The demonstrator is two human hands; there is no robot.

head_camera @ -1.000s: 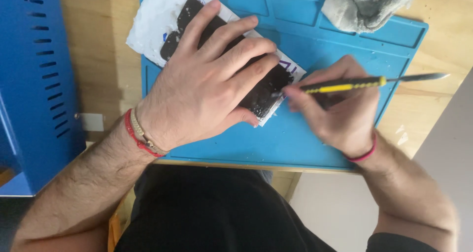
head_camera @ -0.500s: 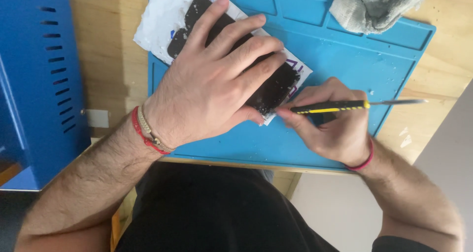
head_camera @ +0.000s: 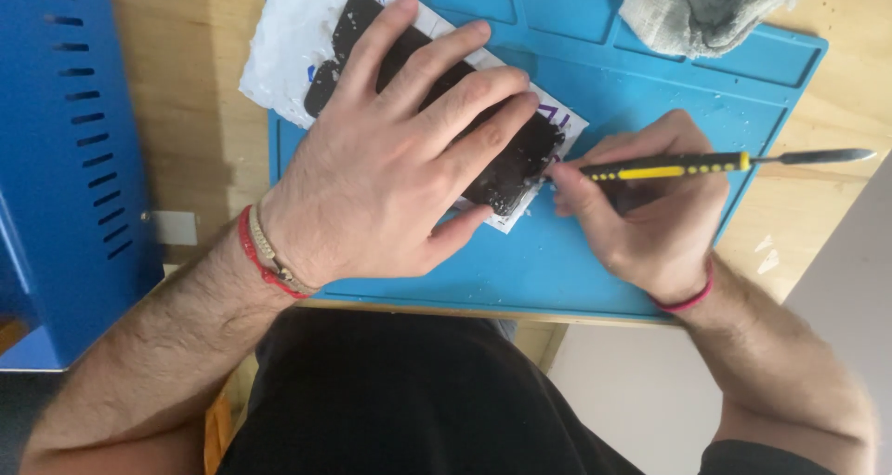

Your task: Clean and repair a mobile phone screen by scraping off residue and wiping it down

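My left hand (head_camera: 395, 164) lies flat, fingers spread, on a black phone (head_camera: 520, 159) that rests on a white paper sheet (head_camera: 283, 47) over a blue work mat (head_camera: 641, 85). My right hand (head_camera: 650, 224) grips a thin tool with a black and yellow handle and a metal spatula end (head_camera: 688, 166). Its working tip meets the phone's near right corner, where white flecks lie. Most of the phone is hidden under my left hand.
A grey crumpled cloth (head_camera: 706, 6) sits at the mat's far right corner. A blue metal cabinet with slots (head_camera: 65, 159) stands to the left on the wooden table (head_camera: 200, 112). The table's near edge runs just below the mat.
My right hand with the tool has moved slightly along the phone's corner. My left hand stays pressed on the phone. The view has shifted a little.
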